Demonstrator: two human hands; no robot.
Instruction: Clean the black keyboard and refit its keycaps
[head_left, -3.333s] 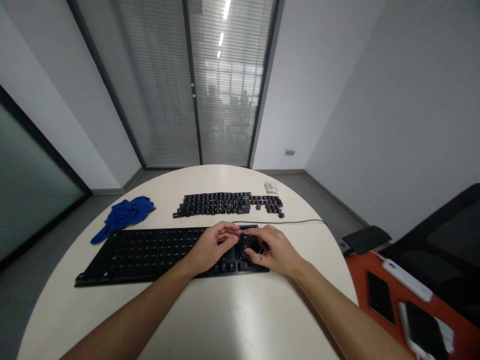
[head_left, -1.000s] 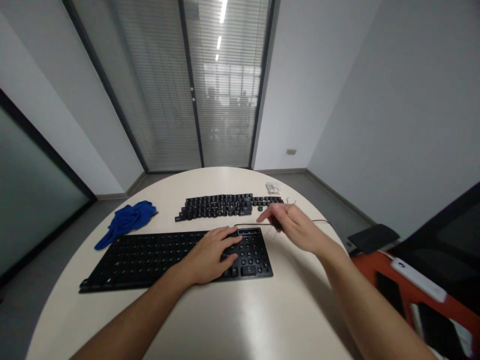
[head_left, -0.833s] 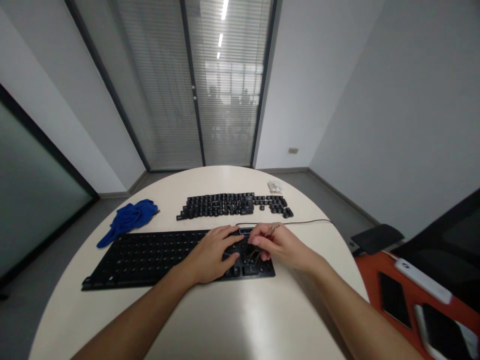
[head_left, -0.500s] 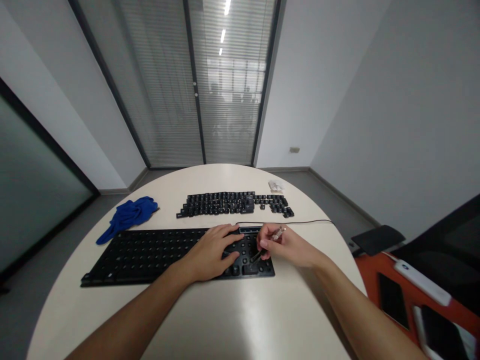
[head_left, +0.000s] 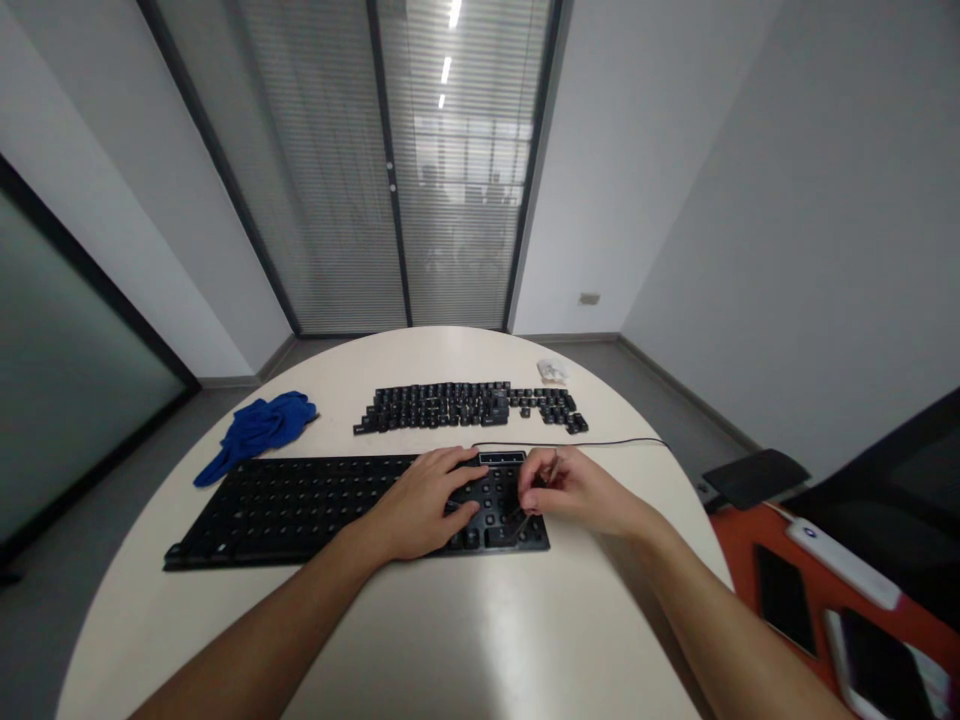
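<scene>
A black keyboard [head_left: 300,510] with its keycaps off lies across the table before me. My left hand [head_left: 424,505] rests flat on its right half, fingers stretched out and holding nothing. Over the number pad at the right end, my right hand [head_left: 559,490] is closed in a pinch on slim metal tweezers [head_left: 523,524]. Their tips point down at the lower part of the pad; whether they grip anything there is too small to tell. Behind the keyboard, loose black keycaps [head_left: 435,405] lie in rows, with a smaller group [head_left: 555,408] to their right.
A crumpled blue cloth [head_left: 266,425] lies at the left. A small clear bag [head_left: 553,371] with pale contents sits at the back right. The keyboard's cable [head_left: 600,442] runs to the table's right edge. Phones [head_left: 786,598] and a white device [head_left: 844,562] lie on an orange seat.
My right hand has turned slightly, and the tweezers' tips have shifted a little to the right and nearer me over the number pad. The left hand stays in place.
</scene>
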